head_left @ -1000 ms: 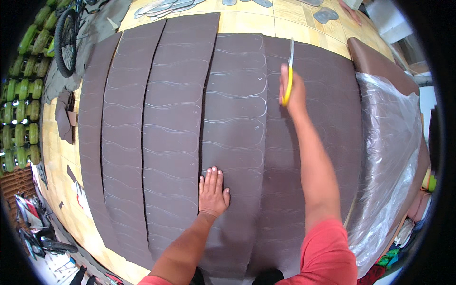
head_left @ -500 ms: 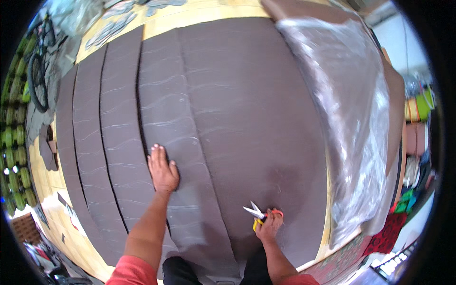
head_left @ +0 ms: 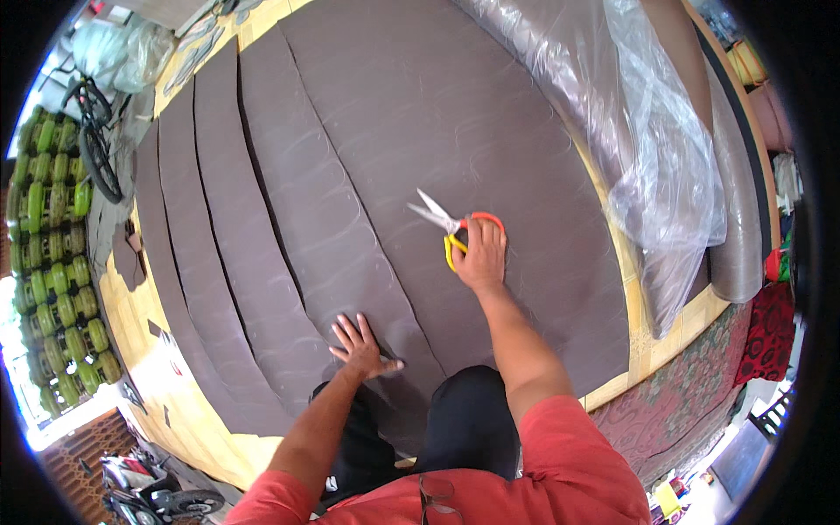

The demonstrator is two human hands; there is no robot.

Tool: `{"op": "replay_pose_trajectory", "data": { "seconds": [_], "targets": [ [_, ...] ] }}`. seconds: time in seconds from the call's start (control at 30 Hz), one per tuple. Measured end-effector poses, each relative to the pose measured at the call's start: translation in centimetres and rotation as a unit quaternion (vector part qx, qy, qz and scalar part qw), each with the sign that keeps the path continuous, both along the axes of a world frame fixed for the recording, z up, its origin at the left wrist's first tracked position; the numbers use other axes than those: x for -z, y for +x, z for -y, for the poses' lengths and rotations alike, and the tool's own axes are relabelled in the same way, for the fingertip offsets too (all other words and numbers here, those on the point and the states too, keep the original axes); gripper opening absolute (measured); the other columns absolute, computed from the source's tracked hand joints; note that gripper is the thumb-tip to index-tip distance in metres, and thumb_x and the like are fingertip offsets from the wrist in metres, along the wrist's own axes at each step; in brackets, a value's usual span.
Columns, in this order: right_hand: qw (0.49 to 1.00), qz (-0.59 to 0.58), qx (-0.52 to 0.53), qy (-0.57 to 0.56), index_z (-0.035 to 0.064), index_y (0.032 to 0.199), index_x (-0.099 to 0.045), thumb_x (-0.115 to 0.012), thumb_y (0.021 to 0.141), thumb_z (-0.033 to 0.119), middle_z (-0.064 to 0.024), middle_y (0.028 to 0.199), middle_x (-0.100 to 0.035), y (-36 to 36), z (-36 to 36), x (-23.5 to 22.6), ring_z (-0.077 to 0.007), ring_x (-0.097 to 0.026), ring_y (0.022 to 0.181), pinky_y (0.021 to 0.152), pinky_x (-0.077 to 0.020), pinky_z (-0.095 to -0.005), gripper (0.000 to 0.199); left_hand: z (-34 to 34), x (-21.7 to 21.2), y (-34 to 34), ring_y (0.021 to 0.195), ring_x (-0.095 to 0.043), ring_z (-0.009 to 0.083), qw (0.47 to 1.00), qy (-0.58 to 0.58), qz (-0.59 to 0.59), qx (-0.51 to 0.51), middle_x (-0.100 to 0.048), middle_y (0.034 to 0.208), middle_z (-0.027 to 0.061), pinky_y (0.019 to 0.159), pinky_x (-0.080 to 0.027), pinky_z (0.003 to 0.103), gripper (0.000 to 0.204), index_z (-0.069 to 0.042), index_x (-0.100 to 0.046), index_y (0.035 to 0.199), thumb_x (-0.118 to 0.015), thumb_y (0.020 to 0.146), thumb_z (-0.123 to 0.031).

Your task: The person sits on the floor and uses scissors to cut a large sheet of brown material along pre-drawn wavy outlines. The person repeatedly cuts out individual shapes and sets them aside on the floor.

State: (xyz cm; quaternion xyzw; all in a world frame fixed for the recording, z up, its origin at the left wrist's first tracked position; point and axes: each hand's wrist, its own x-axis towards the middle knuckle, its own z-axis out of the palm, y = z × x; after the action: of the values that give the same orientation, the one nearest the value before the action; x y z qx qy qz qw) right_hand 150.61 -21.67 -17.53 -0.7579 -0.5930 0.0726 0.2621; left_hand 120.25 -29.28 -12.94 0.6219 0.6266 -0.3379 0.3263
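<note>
Dark brown sheet material (head_left: 499,140) is spread over the floor, with long cut strips (head_left: 223,254) lying side by side on its left. In my right hand (head_left: 483,258) is a pair of scissors (head_left: 455,226) with one red and one yellow handle loop. Their blades are apart and point away to the left, over the wide uncut-looking part. My left hand (head_left: 359,348) lies with fingers spread on a strip close to my knees, left of the long edge line (head_left: 385,254). It holds nothing.
Clear plastic film (head_left: 665,166) covers a brown roll along the right. Light wooden flooring (head_left: 162,385) borders the sheet. Stacked green gas cylinders (head_left: 57,297) and a bicycle (head_left: 98,149) are at the left; a motorcycle (head_left: 157,490) is lower left. A patterned rug (head_left: 674,411) lies lower right.
My right hand has moved the scissors farther away from my body. My left hand has come nearer my knees with its fingers spread wider. The view has shifted and turned.
</note>
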Motion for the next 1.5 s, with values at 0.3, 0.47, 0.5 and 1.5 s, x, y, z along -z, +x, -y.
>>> {"op": "replay_pose_trajectory", "data": {
  "seconds": [0.3, 0.47, 0.5, 1.5],
  "targets": [
    [0.996, -0.085, -0.033, 0.021, 0.0041, 0.119, -0.057, -0.071, 0.083, 0.023, -0.0172, 0.123, -0.057, 3.2, 3.2, -0.2, -0.0365, -0.054, 0.118, 0.099, -0.0437, -0.0458, 0.043, 1.4, 1.5, 0.2, 0.143, 0.023, 0.0541, 0.998, 0.058, 0.000, 0.021, 0.031, 0.154, 0.0319, 0.102, -0.012, 0.083, 0.164, -0.009, 0.024, 0.153, -0.087, 0.048, -0.070],
    [0.974, -0.212, 0.076, -0.019, -0.0003, 0.114, -0.058, -0.071, 0.091, 0.035, -0.0202, 0.099, -0.065, 3.4, 19.0, -4.9, -0.0394, -0.064, 0.093, 0.083, -0.0501, -0.0445, 0.044, 4.4, -1.4, 0.1, 0.149, -0.007, 0.0478, 0.976, 0.215, 0.028, 0.027, -0.001, 0.162, 0.0272, 0.109, -0.021, 0.072, 0.134, -0.008, -0.009, 0.158, -0.091, 0.060, -0.050],
    [0.958, -0.258, 0.116, -0.047, -0.0004, 0.111, -0.058, -0.071, 0.091, 0.037, -0.0193, 0.091, -0.066, 3.2, 23.4, -5.8, -0.0397, -0.065, 0.084, 0.077, -0.0508, -0.0440, 0.045, 7.1, -1.3, 0.3, 0.140, -0.030, 0.0442, 0.940, 0.330, 0.091, 0.006, -0.029, 0.153, 0.0269, 0.107, -0.035, 0.058, 0.092, -0.003, -0.045, 0.141, -0.089, 0.068, -0.038],
    [0.864, -0.433, 0.234, 0.109, 0.0034, 0.105, -0.043, -0.065, 0.092, 0.006, -0.0090, 0.090, -0.053, -6.1, 39.2, -8.6, -0.0167, -0.061, 0.069, 0.056, -0.0566, -0.0305, 0.025, 21.0, -9.6, -3.6, 0.093, -0.065, 0.0468, 0.876, 0.222, 0.353, -0.242, -0.067, 0.096, 0.0322, 0.082, -0.050, 0.047, 0.039, 0.008, -0.064, 0.098, -0.064, 0.087, -0.029]
  ]
}}
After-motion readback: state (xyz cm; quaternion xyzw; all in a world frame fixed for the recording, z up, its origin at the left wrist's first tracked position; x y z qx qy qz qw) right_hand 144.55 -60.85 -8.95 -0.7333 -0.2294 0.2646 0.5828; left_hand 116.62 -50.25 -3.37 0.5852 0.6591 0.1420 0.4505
